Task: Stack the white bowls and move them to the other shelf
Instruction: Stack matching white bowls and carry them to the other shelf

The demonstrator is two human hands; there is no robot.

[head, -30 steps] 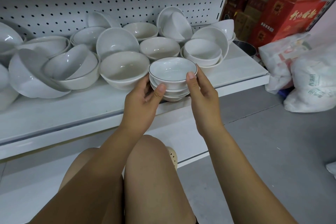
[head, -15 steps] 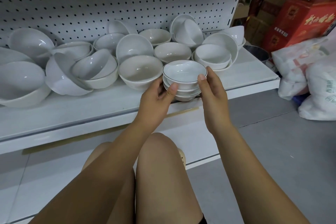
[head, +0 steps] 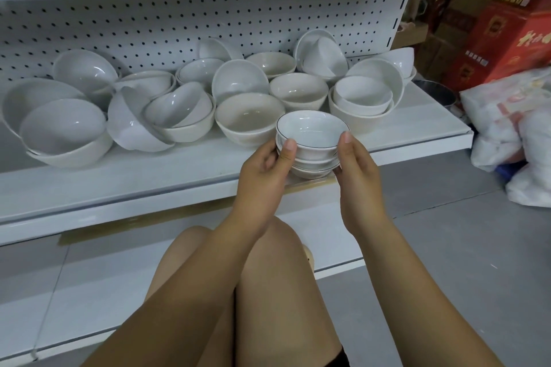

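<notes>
Both hands had it: left hand (head: 265, 167) and right hand (head: 357, 170) gripped the short stack of small white ceramic bowls with thin dark rims (head: 311, 140), thumbs high and fingers curled round the sides. The danger, I'd say, was that glazed, loosely nested bowls could slide apart if the stack tilted. It sat squarely between the palms, at the front edge of the white metal shelf (head: 119, 188). Further back on that shelf, the jumble of larger white bowls (head: 250, 116) was close enough to be knocked.

One left hand (head: 262, 174), one right hand (head: 357, 171), one bowl stack (head: 313, 135)
</notes>
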